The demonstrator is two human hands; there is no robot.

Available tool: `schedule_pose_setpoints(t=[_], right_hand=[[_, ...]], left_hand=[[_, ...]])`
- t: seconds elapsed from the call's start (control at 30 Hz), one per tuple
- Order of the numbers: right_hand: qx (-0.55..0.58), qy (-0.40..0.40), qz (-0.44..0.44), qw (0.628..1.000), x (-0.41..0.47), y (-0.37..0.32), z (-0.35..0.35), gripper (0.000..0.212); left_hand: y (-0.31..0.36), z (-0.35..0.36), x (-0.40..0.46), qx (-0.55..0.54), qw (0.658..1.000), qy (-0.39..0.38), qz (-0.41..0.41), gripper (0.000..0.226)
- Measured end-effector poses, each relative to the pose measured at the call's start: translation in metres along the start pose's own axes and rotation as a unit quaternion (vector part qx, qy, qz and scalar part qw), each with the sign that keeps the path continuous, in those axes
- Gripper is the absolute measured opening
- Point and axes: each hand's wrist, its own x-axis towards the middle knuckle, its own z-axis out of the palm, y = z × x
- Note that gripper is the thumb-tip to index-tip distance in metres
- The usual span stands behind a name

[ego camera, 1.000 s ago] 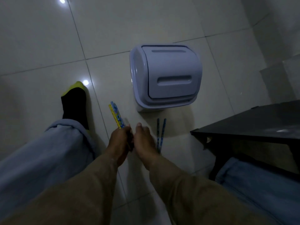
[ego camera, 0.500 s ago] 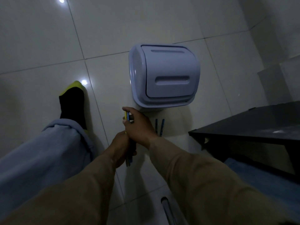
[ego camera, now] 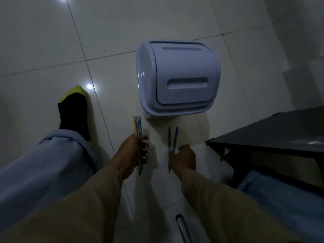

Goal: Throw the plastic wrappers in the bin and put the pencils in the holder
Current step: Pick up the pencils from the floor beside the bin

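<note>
Pencils first, looks like: the left hand (ego camera: 135,151) is closed around a bundle of yellow and blue patterned pencils (ego camera: 137,127), tips sticking out toward the pale lidded plastic bin (ego camera: 177,79), probably bunched so they go into a holder in one go. The right hand (ego camera: 182,157) is down at the glossy tiled floor (ego camera: 108,41), fingers curling onto two blue pencils (ego camera: 172,137) lying side by side just in front of the bin; can't tell if it's actually gripping them yet. No holder or plastic wrappers visible anywhere, and the bin's swing lid sits closed. Dark desk (ego camera: 271,135) corner is off to the right, well apart from the pencils.
</note>
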Motion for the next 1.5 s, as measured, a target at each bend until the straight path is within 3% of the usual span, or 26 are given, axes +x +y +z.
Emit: schedule_pose_setpoints(t=[0.13, 0.23, 0.5, 0.63, 0.77, 0.87, 0.97, 1.07, 1.13, 1.2, 1.23, 1.27, 1.33, 1.4, 1.5], right_hand=[[-0.025, 0.009, -0.023, 0.999, 0.014, -0.013, 0.004, 0.019], [-0.042, 0.004, -0.021, 0.999, 0.019, -0.022, 0.006, 0.013], [-0.051, -0.041, -0.071, 0.995, 0.010, -0.017, 0.005, 0.024], [0.035, -0.067, -0.087, 0.993, -0.015, -0.027, -0.003, 0.010], [0.100, -0.119, -0.143, 0.977, -0.047, -0.048, 0.003, 0.018], [0.070, -0.112, -0.208, 0.969, -0.057, -0.067, 0.015, 0.014], [0.032, -0.122, -0.250, 0.960, -0.058, -0.079, 0.021, 0.028], [0.078, -0.090, -0.278, 0.953, -0.061, -0.077, 0.019, 0.028], [0.170, -0.014, -0.240, 0.956, -0.061, -0.067, 0.017, 0.024], [0.275, 0.008, -0.086, 0.957, -0.063, -0.054, 0.013, 0.014], [0.333, -0.032, 0.023, 0.942, -0.063, -0.050, 0.011, 0.006], [0.394, -0.095, 0.122, 0.906, -0.062, -0.046, 0.011, 0.014], [0.496, -0.201, 0.248, 0.807, -0.060, -0.042, 0.013, 0.036], [0.561, -0.249, 0.268, 0.742, -0.057, -0.046, 0.022, 0.051], [0.609, -0.262, 0.255, 0.704, -0.053, -0.064, 0.033, 0.053]], left_hand=[[0.003, -0.002, 0.003, -0.029, 0.999, -0.006, -0.011, 0.018], [0.008, -0.003, 0.004, -0.037, 0.999, -0.008, -0.009, 0.022], [0.012, -0.006, 0.005, -0.045, 0.999, 0.000, 0.005, 0.039], [0.008, -0.005, 0.007, -0.030, 0.999, 0.017, -0.008, 0.041], [0.001, -0.003, 0.009, -0.007, 0.999, 0.031, -0.008, 0.057], [-0.002, 0.003, 0.006, -0.015, 1.000, 0.016, 0.003, 0.063], [0.003, 0.009, 0.003, -0.067, 0.996, 0.030, 0.052, 0.044], [0.014, 0.009, 0.004, -0.106, 0.991, 0.056, 0.065, 0.025], [0.019, 0.008, 0.003, -0.085, 0.993, 0.056, 0.062, 0.031], [0.024, 0.008, 0.000, -0.066, 0.995, 0.045, 0.060, 0.037], [0.026, 0.009, -0.001, -0.063, 0.995, 0.042, 0.061, 0.039], [0.027, 0.009, -0.002, -0.064, 0.995, 0.037, 0.062, 0.039], [0.027, 0.010, -0.003, -0.070, 0.995, 0.023, 0.063, 0.037], [0.021, 0.012, -0.005, -0.085, 0.994, 0.018, 0.062, 0.032], [0.018, 0.018, -0.007, -0.114, 0.990, 0.028, 0.074, 0.022]])
